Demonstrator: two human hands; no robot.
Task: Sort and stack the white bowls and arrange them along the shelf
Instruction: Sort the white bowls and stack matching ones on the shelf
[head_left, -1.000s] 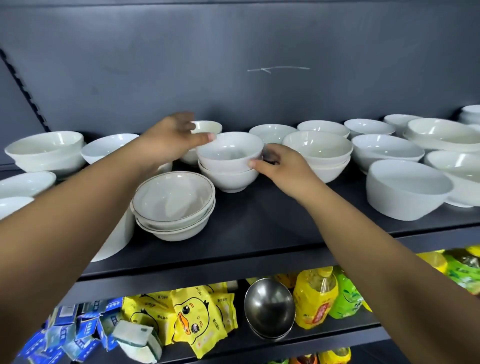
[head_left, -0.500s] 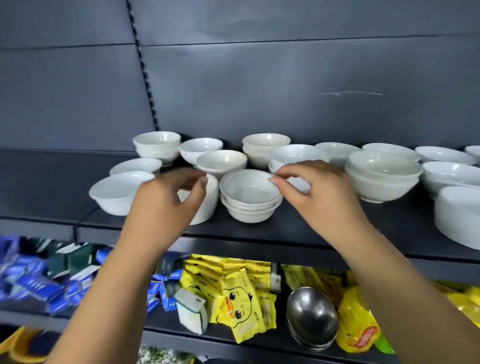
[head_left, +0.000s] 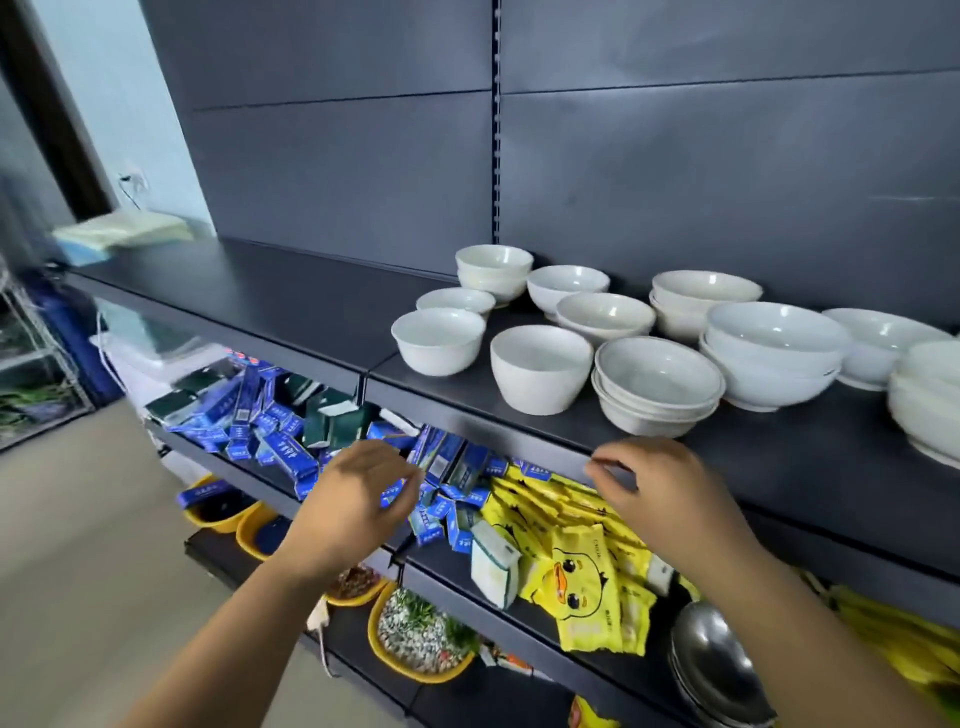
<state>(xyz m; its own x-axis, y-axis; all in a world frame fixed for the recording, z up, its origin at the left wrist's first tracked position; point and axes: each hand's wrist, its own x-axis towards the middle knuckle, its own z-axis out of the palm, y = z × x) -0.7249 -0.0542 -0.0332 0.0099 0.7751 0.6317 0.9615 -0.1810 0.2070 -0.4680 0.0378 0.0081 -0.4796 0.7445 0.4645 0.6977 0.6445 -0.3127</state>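
Several white bowls crowd the right part of the dark shelf (head_left: 291, 306). A deep single bowl (head_left: 540, 369) stands near the front edge, with a shallow stack (head_left: 657, 384) to its right and a larger stack (head_left: 774, 353) beyond. Another single bowl (head_left: 439, 340) sits furthest left, and a small stack (head_left: 493, 270) stands by the back wall. My left hand (head_left: 358, 499) hovers below the shelf's front edge, fingers loosely curled, holding nothing. My right hand (head_left: 660, 483) hangs just under the shallow stack, fingers apart and empty.
The shelf's left half holds only a pale folded cloth (head_left: 124, 234) at the far end. Below lie blue boxes (head_left: 270, 431), yellow duck packets (head_left: 576, 561) and steel bowls (head_left: 717, 670). Yellow basins (head_left: 421, 634) sit on the lowest level.
Both hands have let go of the bowls and dropped below the shelf edge. The view has swung left, showing the shelf's bare left half.
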